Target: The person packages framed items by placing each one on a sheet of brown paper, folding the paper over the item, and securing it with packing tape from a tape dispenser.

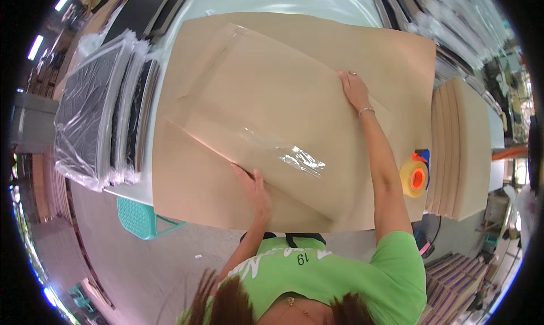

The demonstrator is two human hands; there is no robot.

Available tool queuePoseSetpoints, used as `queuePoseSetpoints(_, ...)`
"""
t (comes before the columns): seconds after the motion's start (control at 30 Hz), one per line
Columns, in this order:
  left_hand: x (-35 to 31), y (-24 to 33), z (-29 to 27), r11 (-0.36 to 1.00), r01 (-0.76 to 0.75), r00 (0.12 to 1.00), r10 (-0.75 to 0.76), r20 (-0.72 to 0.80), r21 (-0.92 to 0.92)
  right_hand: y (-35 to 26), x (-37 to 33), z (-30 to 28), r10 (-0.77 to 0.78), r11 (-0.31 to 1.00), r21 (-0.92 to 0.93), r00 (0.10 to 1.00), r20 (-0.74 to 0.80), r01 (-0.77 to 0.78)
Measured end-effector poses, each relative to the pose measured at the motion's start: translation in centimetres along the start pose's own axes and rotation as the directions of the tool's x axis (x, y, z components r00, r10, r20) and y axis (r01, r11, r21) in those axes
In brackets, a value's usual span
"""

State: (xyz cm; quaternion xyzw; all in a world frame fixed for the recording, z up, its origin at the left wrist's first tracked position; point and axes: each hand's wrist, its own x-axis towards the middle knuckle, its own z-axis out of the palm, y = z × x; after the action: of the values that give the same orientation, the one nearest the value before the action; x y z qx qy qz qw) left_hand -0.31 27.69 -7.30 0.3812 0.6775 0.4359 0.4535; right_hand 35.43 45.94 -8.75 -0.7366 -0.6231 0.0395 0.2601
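Pale and glossy, a tabletop [283, 1] shows along the far side; most of its width is covered by a large brown sheet [391, 47], smooth and slightly wavy at the edges. On that sheet, in the middle, lies a flat brown rectangular piece [266, 92], turned at a slant, its long lower edge running down from left to right. To the left stand dark panels [90, 115] in wrinkled clear plastic, packed side by side. To the right stands a row of thick tan boards [473, 149], just beside the sheet. Below the left end of the tabletop is a teal stool [136, 218].

The right hand [356, 91] lies flat near the upper right edge of the slanted piece, its grip open and holding nothing. The left hand [255, 193] rests at the lower edge of the piece, its grip open too, fingers stretched out and thumb apart.

Near the right forearm, on the sheet, sits a yellow tape roll [407, 177] with an orange core and a blue holder. A shiny clear patch [303, 160] glints on the slanted piece. A thin bracelet [366, 110] circles the right wrist.
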Motion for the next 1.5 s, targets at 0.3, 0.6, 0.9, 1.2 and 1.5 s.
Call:
queuePoseSetpoints(0.3,11.9,-0.5,-4.0,0.847,-0.065,0.903,0.274,0.33,-0.528,-5.9,-14.0,-2.1,0.362,0.928,-0.08,0.931,-0.043,-0.364)
queuePoseSetpoints(0.6,19.9,3.2,-7.4,0.952,0.05,0.752,0.163,0.639,-0.302,-9.5,-24.6,-1.9,0.398,0.912,0.128,0.917,-0.04,-0.39)
queuePoseSetpoints(0.9,13.3,3.3,-18.5,0.213,-0.911,0.39,0.159,0.907,0.354,-5.9,-23.3,-11.0,-0.307,0.875,-0.221,0.847,0.435,0.431)
queuePoseSetpoints(1.2,14.6,5.9,-17.3,-0.132,-0.988,0.086,-0.08,0.993,0.075,-8.0,-20.3,-9.9,-0.446,0.715,-0.04,0.5,0.742,0.698)
queuePoseSetpoints(1.5,15.5,5.1,-15.6,-0.091,-0.995,0.045,-0.137,0.99,0.033,-7.5,-22.0,-8.1,-0.462,0.803,0.041,0.578,0.673,0.594)
